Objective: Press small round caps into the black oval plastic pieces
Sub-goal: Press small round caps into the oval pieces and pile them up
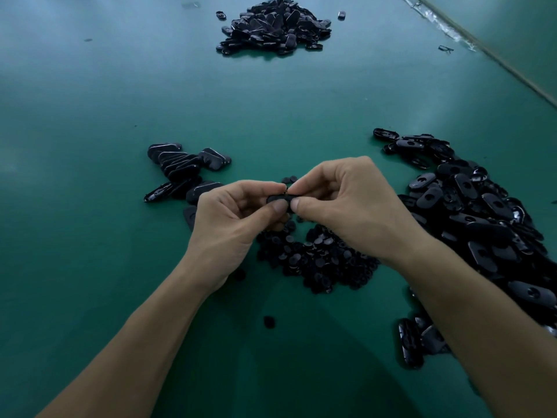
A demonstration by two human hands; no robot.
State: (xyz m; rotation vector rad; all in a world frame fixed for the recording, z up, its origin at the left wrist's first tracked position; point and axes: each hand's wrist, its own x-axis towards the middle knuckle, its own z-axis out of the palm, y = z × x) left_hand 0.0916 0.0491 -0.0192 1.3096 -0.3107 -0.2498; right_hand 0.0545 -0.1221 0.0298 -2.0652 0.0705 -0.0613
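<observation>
Green felt-like table (90,206) bears three heaps of black oval plastic pieces (482,212) and one heap of small round black caps (319,257). Above the caps, left hand (229,218) and right hand (346,200) hold one oval piece (275,199), fingers (298,204) clamped on it.

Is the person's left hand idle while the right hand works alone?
No: the left hand and right hand both pinch one black oval plastic piece between them above the green table.
</observation>
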